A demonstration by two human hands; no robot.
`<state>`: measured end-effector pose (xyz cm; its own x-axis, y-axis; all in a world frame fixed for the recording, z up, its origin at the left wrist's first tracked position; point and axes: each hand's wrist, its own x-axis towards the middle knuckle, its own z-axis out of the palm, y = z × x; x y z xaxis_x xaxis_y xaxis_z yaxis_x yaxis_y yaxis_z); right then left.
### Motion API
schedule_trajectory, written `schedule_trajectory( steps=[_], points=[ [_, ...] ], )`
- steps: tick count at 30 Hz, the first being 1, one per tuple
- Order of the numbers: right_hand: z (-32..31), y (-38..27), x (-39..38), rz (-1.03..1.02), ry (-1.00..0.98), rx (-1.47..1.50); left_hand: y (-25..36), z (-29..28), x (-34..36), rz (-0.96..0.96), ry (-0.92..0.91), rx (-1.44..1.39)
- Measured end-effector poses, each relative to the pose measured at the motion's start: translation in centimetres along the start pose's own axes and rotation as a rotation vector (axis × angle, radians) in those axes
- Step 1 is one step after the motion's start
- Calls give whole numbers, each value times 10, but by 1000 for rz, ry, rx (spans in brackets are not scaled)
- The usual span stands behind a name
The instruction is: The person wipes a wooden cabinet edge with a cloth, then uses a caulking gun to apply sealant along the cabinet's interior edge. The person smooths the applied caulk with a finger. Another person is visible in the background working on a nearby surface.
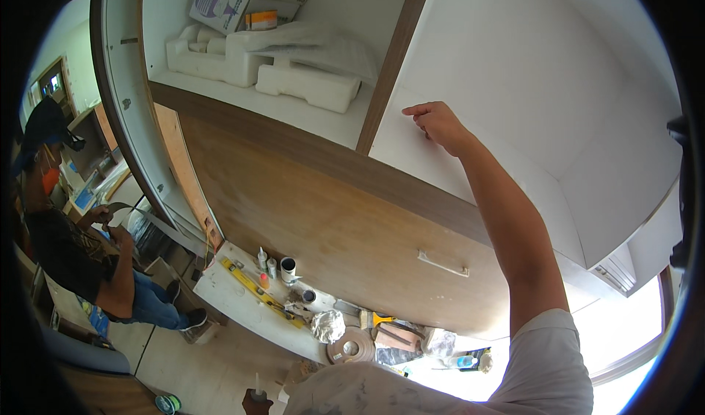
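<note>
My right hand (438,125) reaches up into the right compartment of a white wall cabinet (507,70). Its index finger is stretched toward the brown divider (396,62), and the other fingers are partly curled with nothing visible in them. Whether the fingertip touches the cabinet's white floor, I cannot tell. Low in the view, my left hand (257,406) is dark and mostly cut off by the lower edge. It is closed around a bottle with a pale pointed nozzle (257,383).
White foam packing (308,84) and boxes (220,7) fill the left compartment. Below, a counter (220,279) bears a yellow level (250,279), a foil-wrapped lump (327,327), an edging roll (351,347) and a brush (376,319). At left, another person (81,246) handles a long strip (165,228).
</note>
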<state>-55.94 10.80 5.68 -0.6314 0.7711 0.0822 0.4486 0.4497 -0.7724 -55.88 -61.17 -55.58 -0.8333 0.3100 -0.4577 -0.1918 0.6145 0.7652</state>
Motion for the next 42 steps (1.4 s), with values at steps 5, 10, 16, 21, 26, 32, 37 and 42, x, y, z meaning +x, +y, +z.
schedule_trajectory(
  steps=[5, 10, 16, 21, 26, 32, 37, 42],
  points=[
    [6, 5, 26, -15, -15, -144, -2, -6, -1, -18, 18, 51],
    [15, -3, 30, -52, 25, -247, -3, -17, -7, 6, 39, 206],
    [24, -8, 23, -117, 66, -369, -8, -27, -19, 11, -76, 304],
    [26, -16, 2, -159, 23, -400, -20, -15, -2, 22, 49, 171],
    [34, -22, -26, -201, -4, -401, -15, -5, 9, 28, 25, 142],
    [47, -37, -56, -285, -40, -443, 2, 0, 14, 48, -22, 153],
    [51, -48, -82, -102, -123, -382, 6, 8, 18, 53, -47, 171],
    [-7, -31, -118, -415, -119, -265, 18, 16, 25, 64, -33, 194]
  ],
)
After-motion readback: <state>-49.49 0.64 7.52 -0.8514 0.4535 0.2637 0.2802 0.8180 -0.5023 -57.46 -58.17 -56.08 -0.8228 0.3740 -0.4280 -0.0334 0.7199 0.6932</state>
